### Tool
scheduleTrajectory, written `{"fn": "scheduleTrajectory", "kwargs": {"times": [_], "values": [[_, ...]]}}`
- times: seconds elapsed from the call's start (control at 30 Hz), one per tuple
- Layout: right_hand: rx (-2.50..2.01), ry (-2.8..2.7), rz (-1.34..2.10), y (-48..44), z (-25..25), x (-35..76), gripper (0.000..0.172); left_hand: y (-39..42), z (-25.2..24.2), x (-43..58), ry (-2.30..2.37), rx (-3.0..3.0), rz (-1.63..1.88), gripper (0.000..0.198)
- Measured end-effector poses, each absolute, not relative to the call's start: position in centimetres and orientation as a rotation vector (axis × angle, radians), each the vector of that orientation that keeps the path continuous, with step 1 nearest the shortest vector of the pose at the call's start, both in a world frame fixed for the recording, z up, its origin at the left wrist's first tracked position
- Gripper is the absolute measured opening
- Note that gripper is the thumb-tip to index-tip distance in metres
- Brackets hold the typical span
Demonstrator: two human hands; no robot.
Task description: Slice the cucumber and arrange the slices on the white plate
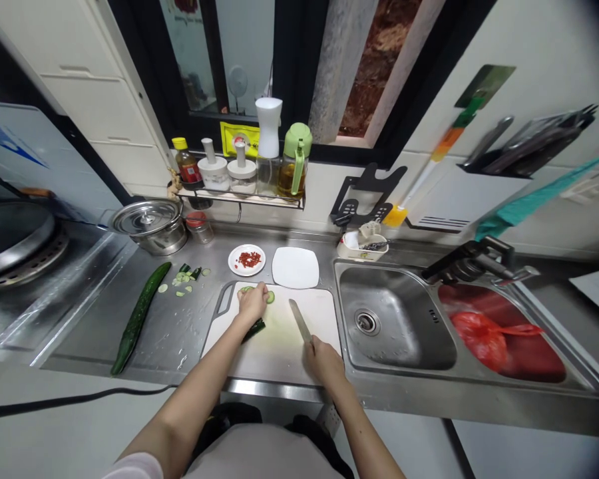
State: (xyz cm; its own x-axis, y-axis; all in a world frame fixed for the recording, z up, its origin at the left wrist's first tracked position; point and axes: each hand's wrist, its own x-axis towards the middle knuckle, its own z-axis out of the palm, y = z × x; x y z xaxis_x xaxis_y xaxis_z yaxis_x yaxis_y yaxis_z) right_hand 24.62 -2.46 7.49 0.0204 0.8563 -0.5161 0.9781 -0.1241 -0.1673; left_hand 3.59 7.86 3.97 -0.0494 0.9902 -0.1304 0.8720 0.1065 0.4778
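Note:
My right hand is wrapped round the handle of a kitchen knife, its blade angled to the upper left over the white cutting board. At the board's upper left, my left hand has its fingers bent together on cucumber slices. One pale green cucumber slice shows beside the fingertips; others are partly hidden under the hand. A dark green piece of cucumber lies just below the left wrist, partly covered by the forearm.
Left of the board lie a whole cucumber and several cucumber scraps. Behind it stand a plate of chopped red pieces and a white square plate. A sink is at right, a lidded pot at back left.

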Motion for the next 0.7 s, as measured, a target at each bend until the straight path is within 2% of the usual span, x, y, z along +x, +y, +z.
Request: {"fn": "scheduleTrajectory", "kwargs": {"times": [0.7], "values": [[2.060, 1.918, -0.787, -2.3, 7.1, 24.9, 0.034, 9.7, 2.8, 2.6, 2.021, 2.005, 0.321, 0.020]]}}
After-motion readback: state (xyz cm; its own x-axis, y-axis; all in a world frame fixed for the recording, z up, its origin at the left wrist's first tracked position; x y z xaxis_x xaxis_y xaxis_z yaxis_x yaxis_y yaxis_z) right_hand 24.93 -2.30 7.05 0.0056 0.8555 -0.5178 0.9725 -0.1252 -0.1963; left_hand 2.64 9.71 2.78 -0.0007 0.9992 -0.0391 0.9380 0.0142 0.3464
